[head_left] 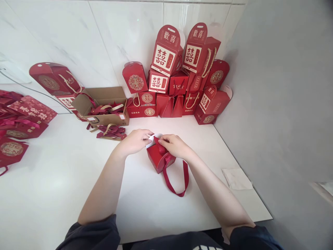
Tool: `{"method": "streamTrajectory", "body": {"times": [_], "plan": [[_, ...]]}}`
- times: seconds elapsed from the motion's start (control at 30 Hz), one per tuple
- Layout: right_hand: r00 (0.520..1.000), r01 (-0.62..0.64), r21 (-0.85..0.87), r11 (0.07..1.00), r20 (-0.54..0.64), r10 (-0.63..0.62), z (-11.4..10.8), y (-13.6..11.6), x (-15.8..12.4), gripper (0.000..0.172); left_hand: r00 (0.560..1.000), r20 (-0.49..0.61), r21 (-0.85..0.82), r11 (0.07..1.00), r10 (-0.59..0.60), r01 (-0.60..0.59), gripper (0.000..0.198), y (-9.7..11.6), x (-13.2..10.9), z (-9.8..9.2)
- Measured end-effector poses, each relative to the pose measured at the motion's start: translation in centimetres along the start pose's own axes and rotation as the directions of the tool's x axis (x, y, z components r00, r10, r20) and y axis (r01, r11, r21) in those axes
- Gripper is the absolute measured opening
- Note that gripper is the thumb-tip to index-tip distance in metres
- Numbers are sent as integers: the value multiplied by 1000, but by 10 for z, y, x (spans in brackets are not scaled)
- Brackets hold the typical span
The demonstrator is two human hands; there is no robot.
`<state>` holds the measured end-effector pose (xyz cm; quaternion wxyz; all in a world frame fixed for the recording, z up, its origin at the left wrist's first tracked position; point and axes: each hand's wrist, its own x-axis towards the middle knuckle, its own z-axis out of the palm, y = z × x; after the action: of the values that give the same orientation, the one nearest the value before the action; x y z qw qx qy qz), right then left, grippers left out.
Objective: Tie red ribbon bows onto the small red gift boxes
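Small red box: set down on the white table (78, 173), the small red box (156, 158) is placed between the back edge and the near edge, well apart from the right edge.
Left hand: the white-lined flap (149, 143) of the box is pinched between thumb and fingers of the left hand (138, 140), at the side towards the back edge.
Right hand: the red ribbon (160, 146) is pinched by the right hand (173, 143), just beside the flap, above the box.
Ribbon loop: a wide dark-red loop (177, 191) is laid on the tabletop, from the box towards the near edge.
Cardboard carton: near the back edge, the brown carton (108, 120) is filled with red and pale strips (111, 108); a loose pile of strips (112, 131) is spread in front of it.
Stacked boxes: printed red boxes (163, 57) are piled along the back edge up to the back right corner.
Left side: more red boxes (23, 119) are heaped there, some with bows.
Right edge: a pale sheet (237, 179) is laid beside it, near the grey wall (273, 86).
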<state>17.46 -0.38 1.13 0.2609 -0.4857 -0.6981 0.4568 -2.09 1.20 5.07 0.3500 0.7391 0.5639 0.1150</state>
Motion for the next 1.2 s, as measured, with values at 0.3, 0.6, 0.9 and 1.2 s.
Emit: {"method": "streamTrajectory", "body": {"times": [0.3,0.6,0.9,1.2], "plan": [[997,37,-67,997,-65,-41,4,6,6,30,996,-4,-90,992,92,-92,50,7,-6,0],[999,38,-44,998,-17,-38,2,5,5,28,994,-50,-253,961,101,-110,32,4,0,2],[999,37,-15,999,17,-37,-7,4,0,25,950,-309,-428,886,44,-180,31,6,-4,-6],[999,40,-32,999,32,-39,-4,5,1,24,989,-88,-8,992,122,-123,30,11,0,6]]}}
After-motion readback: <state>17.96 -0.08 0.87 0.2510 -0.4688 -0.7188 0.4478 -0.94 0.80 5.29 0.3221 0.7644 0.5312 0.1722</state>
